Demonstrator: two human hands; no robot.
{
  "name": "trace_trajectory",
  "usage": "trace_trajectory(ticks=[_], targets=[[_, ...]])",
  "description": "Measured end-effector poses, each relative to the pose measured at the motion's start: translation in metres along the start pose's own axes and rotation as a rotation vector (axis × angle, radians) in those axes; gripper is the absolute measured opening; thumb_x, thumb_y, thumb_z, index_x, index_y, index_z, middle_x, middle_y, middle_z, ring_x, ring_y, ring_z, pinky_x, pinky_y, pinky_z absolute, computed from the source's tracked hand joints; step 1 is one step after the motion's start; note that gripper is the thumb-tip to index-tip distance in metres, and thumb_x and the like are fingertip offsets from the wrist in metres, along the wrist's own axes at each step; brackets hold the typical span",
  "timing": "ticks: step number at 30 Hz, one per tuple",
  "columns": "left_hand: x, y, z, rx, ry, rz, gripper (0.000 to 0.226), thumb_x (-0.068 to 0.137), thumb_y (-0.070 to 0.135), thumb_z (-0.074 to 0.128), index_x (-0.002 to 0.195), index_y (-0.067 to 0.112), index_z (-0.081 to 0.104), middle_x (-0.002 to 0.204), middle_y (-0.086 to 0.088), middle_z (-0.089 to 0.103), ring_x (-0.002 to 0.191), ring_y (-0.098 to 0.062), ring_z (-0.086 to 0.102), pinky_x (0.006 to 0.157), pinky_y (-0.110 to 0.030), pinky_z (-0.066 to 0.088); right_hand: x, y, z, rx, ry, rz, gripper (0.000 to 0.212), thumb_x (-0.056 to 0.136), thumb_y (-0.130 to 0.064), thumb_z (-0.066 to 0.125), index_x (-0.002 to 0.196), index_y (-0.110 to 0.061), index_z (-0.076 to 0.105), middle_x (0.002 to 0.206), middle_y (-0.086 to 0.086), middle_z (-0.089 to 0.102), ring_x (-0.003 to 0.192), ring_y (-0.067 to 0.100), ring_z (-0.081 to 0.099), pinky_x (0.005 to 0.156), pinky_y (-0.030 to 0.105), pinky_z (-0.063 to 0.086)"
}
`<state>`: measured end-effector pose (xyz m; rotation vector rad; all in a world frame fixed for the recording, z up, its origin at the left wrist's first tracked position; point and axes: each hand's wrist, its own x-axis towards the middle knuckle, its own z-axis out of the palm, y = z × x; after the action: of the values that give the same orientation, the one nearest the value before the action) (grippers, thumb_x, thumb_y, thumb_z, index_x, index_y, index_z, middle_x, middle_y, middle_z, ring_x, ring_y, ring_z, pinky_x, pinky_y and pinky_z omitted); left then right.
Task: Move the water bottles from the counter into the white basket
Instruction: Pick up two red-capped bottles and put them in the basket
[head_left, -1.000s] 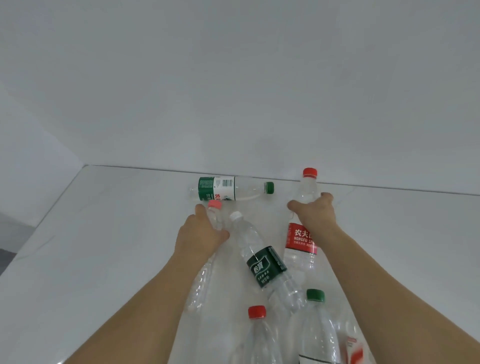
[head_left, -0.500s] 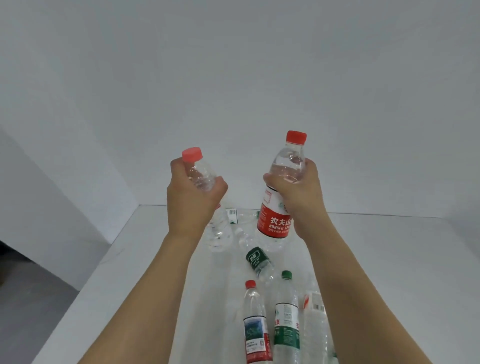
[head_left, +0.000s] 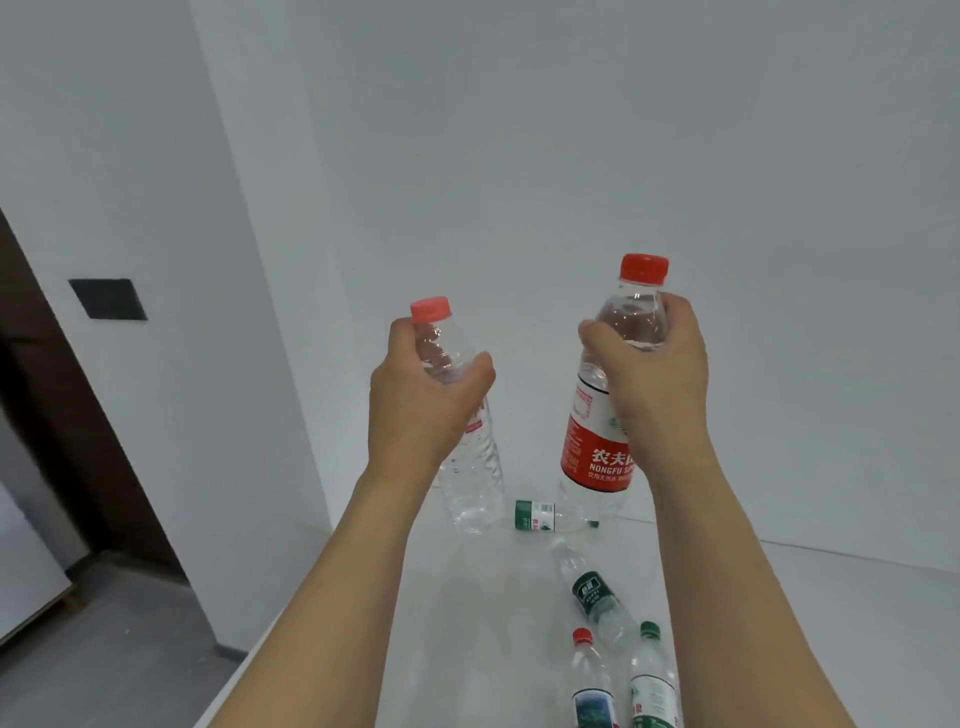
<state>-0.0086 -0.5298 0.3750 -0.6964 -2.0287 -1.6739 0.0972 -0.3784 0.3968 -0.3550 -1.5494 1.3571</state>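
My left hand (head_left: 418, 405) grips a clear pink-capped bottle (head_left: 470, 478) by its upper part, upright and held above the white counter (head_left: 467, 623). My right hand (head_left: 654, 384) grips a red-label bottle (head_left: 597, 447) with a red cap near its shoulder, also lifted and upright. On the counter below lie a green-label bottle on its side (head_left: 540, 515) by the wall and a dark-green-label bottle (head_left: 592, 592). A red-capped bottle (head_left: 589, 680) and a green-capped bottle (head_left: 653, 675) sit at the bottom. No white basket is in view.
A white wall rises behind the counter. To the left a white wall corner (head_left: 249, 312) carries a black switch plate (head_left: 108, 298), beside a dark door frame (head_left: 62, 415) and grey floor (head_left: 119, 634). The counter's left edge runs toward the bottom.
Both hands picked bottles off the counter and raised them. My view has turned left and up, bringing the wall corner, switch plate and floor into sight.
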Motion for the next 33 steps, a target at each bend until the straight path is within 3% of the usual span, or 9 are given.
trace_trajectory(ticks=[6,11,14,18,22,25,28,33], targets=[[0.032,-0.018,-0.104,-0.014,-0.034,0.022,0.036,0.066,0.056,0.068,0.092,0.038,0.050,0.079,0.015,0.067,0.071,-0.001,0.065,0.065,-0.029,0.052,-0.058,-0.027,0.096,0.061,0.030,-0.007,0.033,0.075,-0.053,0.068,0.102,-0.036,0.060,0.090,-0.016,0.070,0.080,0.003,0.068,0.073,0.033,0.054],[0.056,-0.043,-0.191,-0.076,-0.085,-0.026,0.027,0.067,0.046,0.070,0.086,0.039,0.051,0.081,0.028,0.065,0.068,0.000,0.066,0.063,-0.029,0.051,-0.108,-0.036,0.179,0.079,0.041,-0.009,0.025,0.077,-0.051,0.065,0.098,-0.039,0.059,0.088,-0.019,0.069,0.078,0.001,0.068,0.069,0.028,0.052],[0.069,-0.062,-0.234,-0.182,-0.098,-0.122,0.023,0.070,0.036,0.072,0.085,0.035,0.055,0.075,0.022,0.067,0.065,-0.004,0.067,0.062,-0.032,0.053,-0.136,-0.037,0.229,0.095,0.087,-0.007,0.017,0.080,-0.048,0.064,0.091,-0.035,0.060,0.083,-0.017,0.069,0.075,0.004,0.068,0.067,0.030,0.053],[0.089,-0.087,-0.279,-0.303,-0.080,-0.256,0.030,0.069,0.044,0.075,0.088,0.028,0.059,0.072,0.011,0.069,0.064,-0.015,0.071,0.063,-0.037,0.059,-0.157,-0.037,0.291,0.105,0.071,0.015,0.017,0.085,-0.048,0.061,0.087,-0.031,0.062,0.075,-0.014,0.069,0.068,0.005,0.067,0.066,0.031,0.053],[0.116,-0.116,-0.320,-0.321,-0.098,-0.280,0.030,0.072,0.045,0.073,0.091,0.026,0.060,0.084,-0.003,0.070,0.071,-0.024,0.071,0.066,-0.043,0.060,-0.171,-0.033,0.351,0.124,0.033,0.042,0.014,0.084,-0.040,0.063,0.086,-0.026,0.064,0.075,-0.010,0.069,0.066,0.007,0.067,0.065,0.030,0.053],[0.142,-0.142,-0.347,-0.318,-0.113,-0.271,0.026,0.077,0.043,0.071,0.094,0.025,0.062,0.085,-0.006,0.070,0.069,-0.023,0.071,0.063,-0.038,0.060,-0.179,-0.026,0.397,0.141,-0.003,0.058,0.012,0.083,-0.037,0.067,0.084,-0.025,0.067,0.077,-0.007,0.070,0.067,0.007,0.067,0.063,0.024,0.052],[0.176,-0.174,-0.372,-0.295,-0.131,-0.264,0.017,0.081,0.043,0.069,0.091,0.030,0.064,0.091,-0.004,0.072,0.078,-0.023,0.073,0.068,-0.037,0.059,-0.177,-0.019,0.446,0.180,-0.022,0.106,0.010,0.080,-0.032,0.072,0.082,-0.022,0.072,0.069,-0.013,0.069,0.057,-0.002,0.062,0.049,0.010,0.045],[0.236,-0.222,-0.421,-0.241,-0.153,-0.292,0.021,0.087,0.043,0.064,0.102,0.029,0.065,0.097,0.002,0.070,0.084,-0.015,0.070,0.068,-0.029,0.054,-0.167,-0.016,0.534,0.198,-0.028,0.152,0.007,0.076,-0.025,0.077,0.081,-0.026,0.072,0.069,-0.014,0.069,0.058,-0.004,0.062,0.052,0.012,0.044]])
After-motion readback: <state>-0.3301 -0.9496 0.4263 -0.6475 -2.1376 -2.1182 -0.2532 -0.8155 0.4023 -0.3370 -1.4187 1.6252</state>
